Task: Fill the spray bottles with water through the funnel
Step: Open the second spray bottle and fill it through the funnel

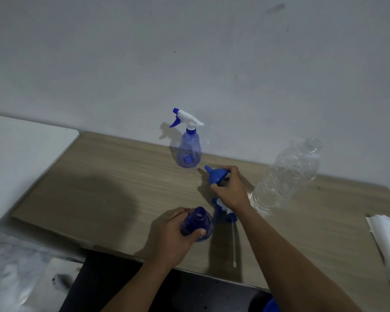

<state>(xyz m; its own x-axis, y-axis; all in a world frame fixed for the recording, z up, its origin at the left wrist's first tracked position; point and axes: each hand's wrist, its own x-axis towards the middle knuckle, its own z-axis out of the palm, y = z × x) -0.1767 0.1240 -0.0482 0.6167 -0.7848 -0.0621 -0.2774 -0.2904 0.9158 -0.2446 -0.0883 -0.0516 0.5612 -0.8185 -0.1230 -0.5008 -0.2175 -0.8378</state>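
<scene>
Open bottle [196, 224] gripped by left hand [176, 239]; funnel [216, 175] pinched by right hand [231, 188]. Next, likely: spout to be seated in neck.

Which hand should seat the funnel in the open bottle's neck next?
Right. The right hand grips the funnel just beyond the open bottle, while the left hand is occupied holding that bottle.

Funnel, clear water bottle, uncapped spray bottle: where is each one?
funnel [216, 176]: head view, on its blue cone.
clear water bottle [286, 174]: head view, on its ribbed body.
uncapped spray bottle [199, 216]: head view, on its open neck.
</scene>
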